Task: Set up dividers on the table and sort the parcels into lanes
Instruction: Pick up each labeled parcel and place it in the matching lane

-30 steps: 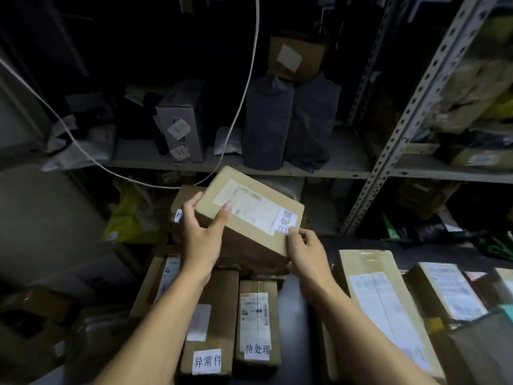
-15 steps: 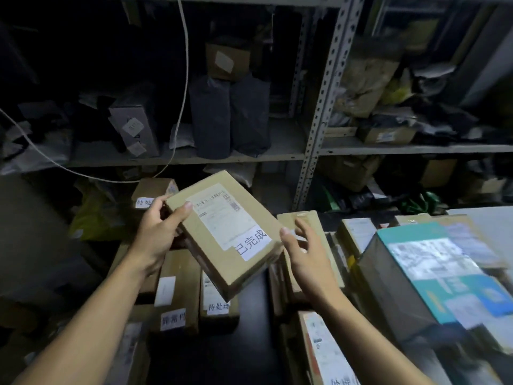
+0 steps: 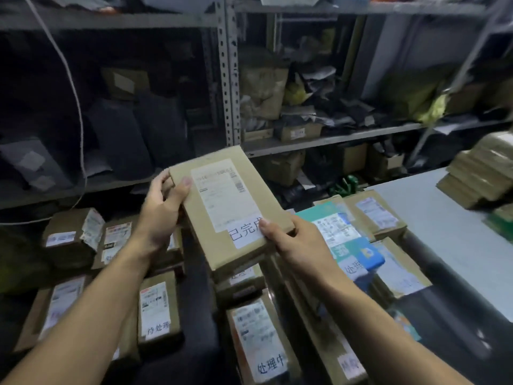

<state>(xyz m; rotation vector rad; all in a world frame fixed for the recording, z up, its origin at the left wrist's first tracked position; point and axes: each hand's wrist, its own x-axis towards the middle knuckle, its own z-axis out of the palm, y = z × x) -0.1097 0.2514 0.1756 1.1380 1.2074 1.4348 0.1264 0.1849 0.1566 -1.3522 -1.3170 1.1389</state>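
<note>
Parcel (image 3: 227, 207) gripped between left hand (image 3: 163, 209), right hand (image 3: 294, 245) — aloft

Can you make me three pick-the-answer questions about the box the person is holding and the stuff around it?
1. Where is the held box?
A. Lifted above the parcels on the table
B. On the top shelf
C. On the floor

2. What colour is the parcel just to the right of the right hand?
A. Red
B. Teal and blue
C. Black

3. How is the box held?
A. By one hand only
B. By both hands
C. By nobody

Answers: 1 A, it sits in the air over the labelled parcels. 2 B, its top is teal with a blue part. 3 B, the left hand grips its far left edge and the right hand pinches its near corner.
</note>
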